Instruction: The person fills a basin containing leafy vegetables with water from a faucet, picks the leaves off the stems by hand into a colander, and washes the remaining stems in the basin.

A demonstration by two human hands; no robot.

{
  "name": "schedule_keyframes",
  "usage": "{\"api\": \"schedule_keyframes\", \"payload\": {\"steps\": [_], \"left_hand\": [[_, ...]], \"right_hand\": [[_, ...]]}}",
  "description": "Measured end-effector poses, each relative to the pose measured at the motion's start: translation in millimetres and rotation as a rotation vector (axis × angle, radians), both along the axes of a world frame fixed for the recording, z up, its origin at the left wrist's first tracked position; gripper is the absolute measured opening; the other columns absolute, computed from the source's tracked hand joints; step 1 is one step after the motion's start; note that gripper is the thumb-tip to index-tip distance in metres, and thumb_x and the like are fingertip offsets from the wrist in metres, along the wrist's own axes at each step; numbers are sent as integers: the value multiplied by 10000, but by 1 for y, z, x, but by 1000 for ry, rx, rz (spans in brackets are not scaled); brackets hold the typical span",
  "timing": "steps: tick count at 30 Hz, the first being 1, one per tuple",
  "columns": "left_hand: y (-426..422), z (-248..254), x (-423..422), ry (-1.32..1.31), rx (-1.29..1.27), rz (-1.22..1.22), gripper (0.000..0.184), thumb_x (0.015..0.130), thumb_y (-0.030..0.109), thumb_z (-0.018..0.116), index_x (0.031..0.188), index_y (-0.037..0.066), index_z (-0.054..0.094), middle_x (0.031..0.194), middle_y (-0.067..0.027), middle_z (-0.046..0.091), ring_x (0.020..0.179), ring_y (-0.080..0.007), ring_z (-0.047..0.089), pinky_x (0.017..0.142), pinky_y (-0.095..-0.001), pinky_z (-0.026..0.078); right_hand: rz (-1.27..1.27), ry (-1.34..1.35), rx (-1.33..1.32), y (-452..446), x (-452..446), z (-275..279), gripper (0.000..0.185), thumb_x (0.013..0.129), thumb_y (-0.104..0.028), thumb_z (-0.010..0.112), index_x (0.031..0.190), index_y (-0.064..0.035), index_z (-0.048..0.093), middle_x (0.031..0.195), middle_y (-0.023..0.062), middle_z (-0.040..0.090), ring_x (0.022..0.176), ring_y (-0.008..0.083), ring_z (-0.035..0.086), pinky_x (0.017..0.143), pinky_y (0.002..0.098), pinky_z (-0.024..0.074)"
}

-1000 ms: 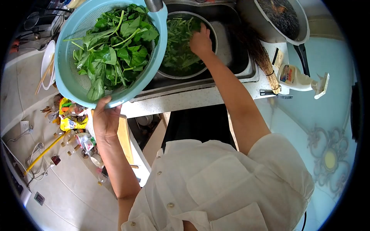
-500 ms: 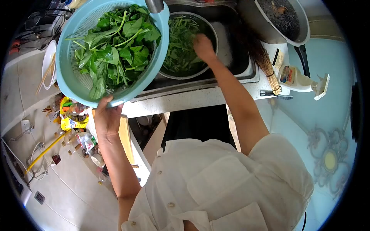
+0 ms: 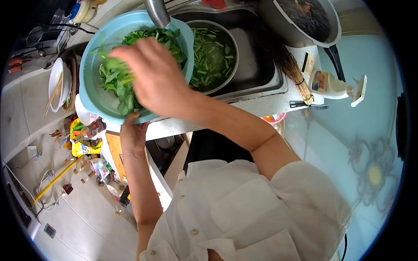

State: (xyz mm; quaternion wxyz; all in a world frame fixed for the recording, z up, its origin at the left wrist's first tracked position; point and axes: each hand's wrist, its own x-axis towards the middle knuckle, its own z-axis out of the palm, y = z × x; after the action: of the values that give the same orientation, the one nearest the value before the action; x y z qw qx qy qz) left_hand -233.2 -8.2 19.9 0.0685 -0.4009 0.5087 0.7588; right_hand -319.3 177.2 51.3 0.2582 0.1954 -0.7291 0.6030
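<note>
A light blue colander [image 3: 89, 93] holds leafy greens [image 3: 126, 98] and is tilted beside the sink, its near rim gripped by my left hand [image 3: 134, 135]. Above it is my right hand [image 3: 154, 74], closed round a bunch of green leaves [image 3: 114, 65] that is blurred by motion. In the sink, a round metal pot [image 3: 235, 61] holds water with cut green stems [image 3: 211, 56] floating in it. The colander's right side overlaps the pot's left edge.
A faucet [image 3: 157, 13] hangs over the colander's far rim. Right of the sink [image 3: 278, 85] are a large pot [image 3: 335, 26], a straw brush [image 3: 300, 80] and a spray bottle [image 3: 331, 85]. At left stand a white bowl [image 3: 55, 82] with chopsticks and a yellow packet [image 3: 80, 145].
My right hand has left the pot and moved left over the colander, with greens now in it. The colander has shifted slightly right and nearer to me, still in my left hand.
</note>
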Motion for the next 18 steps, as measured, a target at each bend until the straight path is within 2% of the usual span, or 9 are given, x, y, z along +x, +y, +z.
{"api": "schedule_keyframes", "payload": {"steps": [3,5,6,8,10,12,15,16,18], "left_hand": [[14,5,1,19,-42,-1,330,763,-2,557,1091,19,524,1036,-93,589,914,-221,613,795,-355,545],[4,-3,6,43,-12,-24,331,768,-6,551,1095,34,524,1033,-81,591,922,-218,611,802,-352,544],[6,-1,5,45,-11,-25,331,768,-6,551,1095,34,524,1033,-81,591,922,-218,611,802,-352,544],[10,3,2,25,-13,-16,335,760,9,571,1091,48,530,1015,-70,592,886,-200,611,764,-327,545],[9,7,1,16,-1,-1,322,766,-8,568,1082,40,529,1021,-72,596,895,-209,611,775,-333,544],[7,12,0,8,9,6,310,772,-25,564,1074,33,529,1028,-73,599,905,-218,611,786,-339,542],[5,18,-2,10,29,-45,311,767,-15,580,1069,41,536,1027,-69,603,907,-201,602,803,-324,526],[4,20,-4,15,-7,-51,334,761,14,595,1087,55,532,1023,-60,594,899,-195,592,760,-319,516],[5,28,-6,13,-46,-57,359,756,44,609,1104,69,527,1019,-51,585,890,-189,582,717,-314,506]], "right_hand": [[5,17,81,-29,-7,6,488,671,69,549,1148,-17,496,939,138,465,939,291,466,836,429,381],[-3,-113,328,-44,-14,-11,481,715,-8,592,1183,-8,483,1045,171,466,1034,309,441,946,452,331],[-4,-112,330,-45,-13,-22,481,715,-8,592,1183,-8,483,1045,171,466,1034,309,441,946,452,331],[-5,-107,451,-45,-9,-40,503,733,-52,562,1210,49,441,1206,258,383,1189,374,344,1043,545,213],[-46,-94,348,-24,-12,-29,461,710,-22,568,1163,13,488,1209,240,431,1199,371,364,1024,521,259],[100,-127,-38,13,-15,-27,371,686,32,550,1050,-38,563,1080,173,533,1091,345,465,968,477,340],[-109,-241,-85,58,-20,-68,294,663,66,535,920,-62,600,935,116,579,945,330,529,851,430,417],[-190,-279,-98,70,-20,-93,285,654,65,539,902,-59,602,914,111,578,916,331,533,824,428,425],[-277,-473,25,94,-19,-145,293,688,55,550,954,-58,603,986,138,568,989,339,514,857,431,425]]}}
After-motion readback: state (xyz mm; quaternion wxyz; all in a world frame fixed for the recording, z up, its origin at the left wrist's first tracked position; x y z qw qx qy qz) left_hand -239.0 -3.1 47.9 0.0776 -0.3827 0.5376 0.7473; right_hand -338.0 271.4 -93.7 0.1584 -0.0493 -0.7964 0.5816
